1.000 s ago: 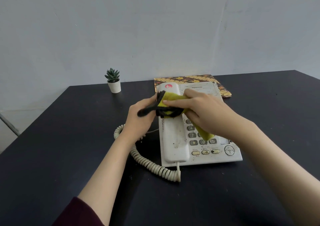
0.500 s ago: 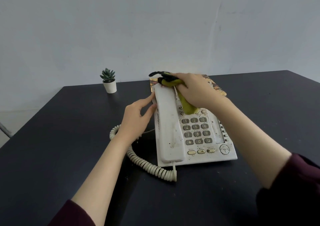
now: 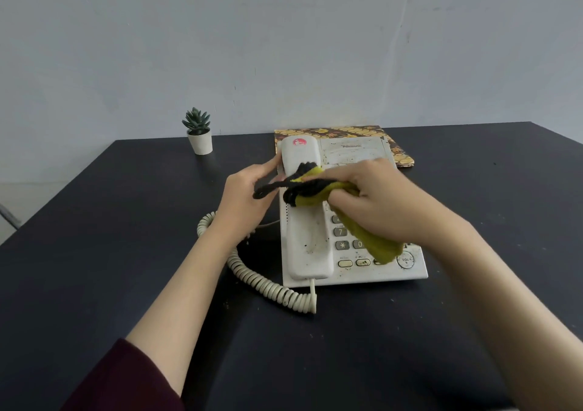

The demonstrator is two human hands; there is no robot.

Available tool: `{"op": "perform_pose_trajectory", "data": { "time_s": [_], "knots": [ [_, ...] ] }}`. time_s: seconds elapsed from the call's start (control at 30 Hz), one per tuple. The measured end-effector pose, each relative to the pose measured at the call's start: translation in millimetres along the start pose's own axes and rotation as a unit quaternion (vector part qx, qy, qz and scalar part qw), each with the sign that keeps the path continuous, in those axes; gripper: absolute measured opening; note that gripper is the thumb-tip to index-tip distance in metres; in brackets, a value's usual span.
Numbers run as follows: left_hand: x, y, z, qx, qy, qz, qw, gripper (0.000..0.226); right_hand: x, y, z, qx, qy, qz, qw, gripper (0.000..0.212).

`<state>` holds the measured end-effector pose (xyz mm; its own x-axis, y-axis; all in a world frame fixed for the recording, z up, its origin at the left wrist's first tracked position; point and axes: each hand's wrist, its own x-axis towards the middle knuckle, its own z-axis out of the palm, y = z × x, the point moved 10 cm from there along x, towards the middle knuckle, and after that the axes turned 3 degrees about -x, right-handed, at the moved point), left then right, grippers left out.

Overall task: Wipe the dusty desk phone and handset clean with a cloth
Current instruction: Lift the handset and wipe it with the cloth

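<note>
Right hand point(image 3: 383, 204) has slid back down from the handset's top to its middle, cloth point(image 3: 318, 194) bunched in its grip. Handset point(image 3: 307, 240) sits in the phone point(image 3: 372, 273) on the counter point(image 3: 94, 252). Left hand point(image 3: 246, 200), fingers loosely straight, steadies the phone's side.

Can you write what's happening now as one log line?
right hand grips cloth on handset | left hand steadies phone

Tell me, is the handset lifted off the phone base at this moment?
No, the handset lies in its cradle on the desk phone while the right hand presses the yellow cloth across it.
</note>
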<state>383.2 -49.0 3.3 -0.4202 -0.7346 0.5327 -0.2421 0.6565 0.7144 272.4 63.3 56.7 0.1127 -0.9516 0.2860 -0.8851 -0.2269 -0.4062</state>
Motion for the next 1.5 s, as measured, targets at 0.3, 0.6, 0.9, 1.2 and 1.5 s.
{"op": "perform_pose_trajectory", "data": {
  "time_s": [0.3, 0.6, 0.9, 1.2, 1.5],
  "knots": [
    [1, -10, -1, -0.003, -0.004, -0.029, 1.0, 0.04, 63, 12, -11, -0.098, 0.123, 0.009, 0.987, 0.046],
    [6, -22, -2, -0.077, -0.018, -0.059, 0.995, 0.028, 27, -3, 6, -0.152, 0.116, -0.088, 0.978, 0.052],
    [1, -6, -5, -0.246, 0.045, -0.133, 0.959, 0.024, -14, -18, 26, -0.162, 0.049, -0.144, 0.975, 0.054],
    [-4, 2, 5, -0.169, -0.018, -0.091, 0.981, 0.053, -59, -31, 64, -0.179, -0.031, -0.178, 0.967, 0.045],
    [-3, 0, 4, -0.16, -0.019, -0.099, 0.982, 0.061, -49, -28, 26, -0.011, -0.015, -0.12, 0.993, 0.049]
  ]
}}
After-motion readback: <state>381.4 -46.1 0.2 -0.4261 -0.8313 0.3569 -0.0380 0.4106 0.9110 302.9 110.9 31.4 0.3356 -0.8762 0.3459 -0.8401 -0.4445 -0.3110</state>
